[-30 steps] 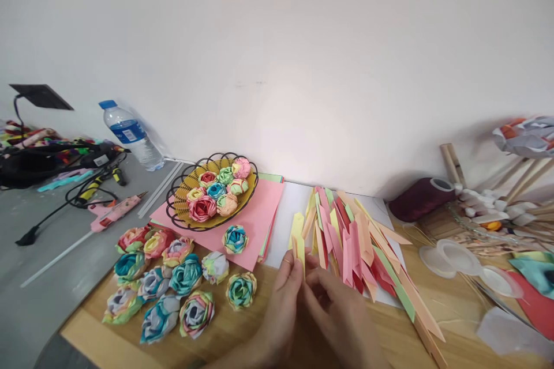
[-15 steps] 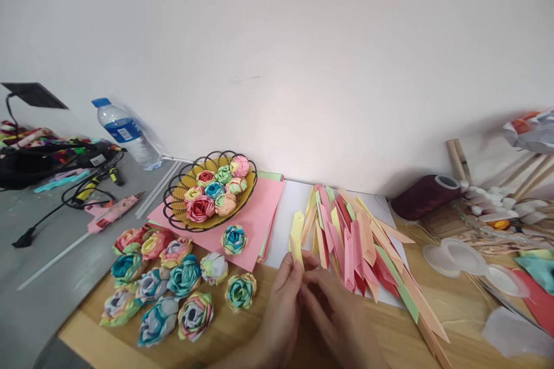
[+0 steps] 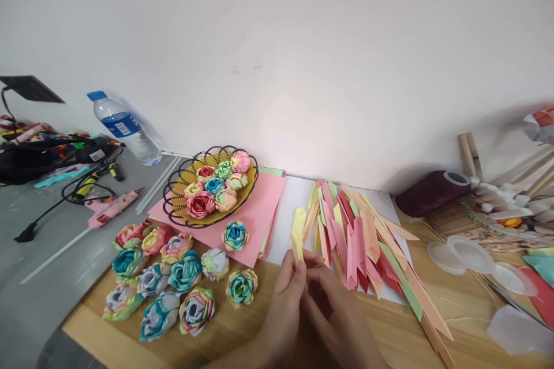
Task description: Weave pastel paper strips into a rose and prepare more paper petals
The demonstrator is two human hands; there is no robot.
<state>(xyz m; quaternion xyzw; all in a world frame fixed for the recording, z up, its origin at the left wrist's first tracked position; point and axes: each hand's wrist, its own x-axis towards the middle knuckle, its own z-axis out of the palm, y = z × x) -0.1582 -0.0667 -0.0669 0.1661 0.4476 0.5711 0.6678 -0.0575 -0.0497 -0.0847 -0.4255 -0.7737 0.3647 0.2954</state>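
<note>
A folded yellow paper strip [image 3: 298, 229] stands upright between the fingers of my left hand [image 3: 283, 300], which is closed on its lower end. Against it, my right hand [image 3: 333, 311] has its fingers curled together at the strip's base; what they pinch is hidden behind them. Just right of my hands lies a pile of folded paper strips [image 3: 355, 242] in pink, red, orange, green and yellow, on white paper [image 3: 288, 196]. To the left, several paper flowers [image 3: 185, 271] rest on the wooden table [image 3: 242, 331].
A black-rimmed basket [image 3: 173, 199] of paper flowers sits on pink paper [image 3: 264, 207]. Further left are a pink glue gun [image 3: 113, 207] and a water bottle [image 3: 125, 130]. At right are a dark thread spool [image 3: 428, 193] and clear round lids [image 3: 470, 253].
The view has shifted slightly. Both hands remain together around the yellow strip, with only small finger movement.
</note>
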